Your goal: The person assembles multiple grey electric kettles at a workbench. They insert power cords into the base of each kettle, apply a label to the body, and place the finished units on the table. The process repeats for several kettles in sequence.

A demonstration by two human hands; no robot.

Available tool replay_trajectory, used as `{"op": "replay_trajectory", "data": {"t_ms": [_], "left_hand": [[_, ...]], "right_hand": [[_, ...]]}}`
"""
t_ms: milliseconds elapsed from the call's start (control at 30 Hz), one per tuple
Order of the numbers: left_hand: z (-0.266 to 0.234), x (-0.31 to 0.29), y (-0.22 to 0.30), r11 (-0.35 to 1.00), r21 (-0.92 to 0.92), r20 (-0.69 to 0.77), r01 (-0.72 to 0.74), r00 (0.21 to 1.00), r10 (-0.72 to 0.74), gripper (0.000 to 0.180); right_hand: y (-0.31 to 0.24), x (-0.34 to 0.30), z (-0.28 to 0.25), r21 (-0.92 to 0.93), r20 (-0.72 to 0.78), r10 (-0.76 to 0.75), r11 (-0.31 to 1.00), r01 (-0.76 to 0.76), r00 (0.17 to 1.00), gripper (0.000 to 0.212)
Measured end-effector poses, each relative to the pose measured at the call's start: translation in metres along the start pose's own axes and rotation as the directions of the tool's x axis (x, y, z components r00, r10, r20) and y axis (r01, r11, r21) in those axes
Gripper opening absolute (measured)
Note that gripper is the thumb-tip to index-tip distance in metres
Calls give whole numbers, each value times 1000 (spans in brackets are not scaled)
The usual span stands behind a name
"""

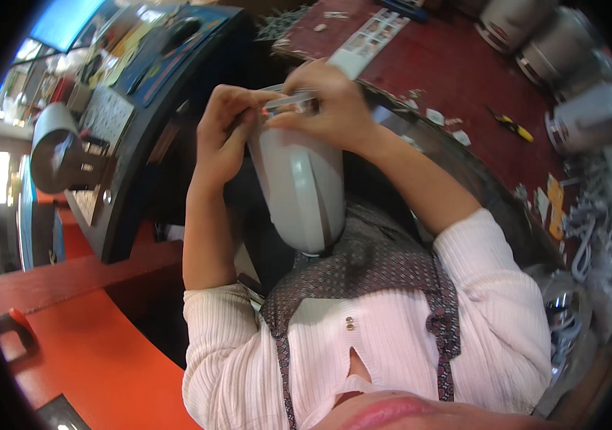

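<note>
A smooth grey-white appliance housing, rounded at its lower end with a handle-like strip down its side, stands against my lap. Both hands are at its upper end. My left hand has its fingers bent over the left side of the rim, with the thumb pressed below. From the right, my right hand pinches a thin pale piece lying across the opening. A bit of orange shows inside, under the fingers. Hands and rim partly hide what is in the opening, and motion blurs the fingertips.
On the dark red table lie a yellow-and-black handled tool, paper scraps and a printed strip. Similar grey housings stand at the far right, above bagged pale parts. A dark-edged bench curves along the left, near an orange surface.
</note>
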State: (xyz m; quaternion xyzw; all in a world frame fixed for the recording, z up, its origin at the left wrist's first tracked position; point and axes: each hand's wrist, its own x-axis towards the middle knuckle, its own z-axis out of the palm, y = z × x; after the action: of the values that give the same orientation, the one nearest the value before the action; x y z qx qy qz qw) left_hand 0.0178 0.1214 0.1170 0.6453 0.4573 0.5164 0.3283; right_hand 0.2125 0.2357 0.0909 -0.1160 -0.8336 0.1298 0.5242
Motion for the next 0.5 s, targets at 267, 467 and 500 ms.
{"op": "replay_trajectory", "data": {"t_ms": [267,467,500], "left_hand": [[14,-68,34,819,-454,-82,-352,931,355,75],[14,-87,33,921,117,-400,-372,831,386,63],[7,-86,39,941,85,-417,-326,847,331,65]], "right_hand": [[51,-46,-80,538,-301,927,359,-763,224,51],[3,-130,-70,-44,536,791,374,-926,294,47],[5,-136,-98,-266,668,702,535,-802,247,41]]}}
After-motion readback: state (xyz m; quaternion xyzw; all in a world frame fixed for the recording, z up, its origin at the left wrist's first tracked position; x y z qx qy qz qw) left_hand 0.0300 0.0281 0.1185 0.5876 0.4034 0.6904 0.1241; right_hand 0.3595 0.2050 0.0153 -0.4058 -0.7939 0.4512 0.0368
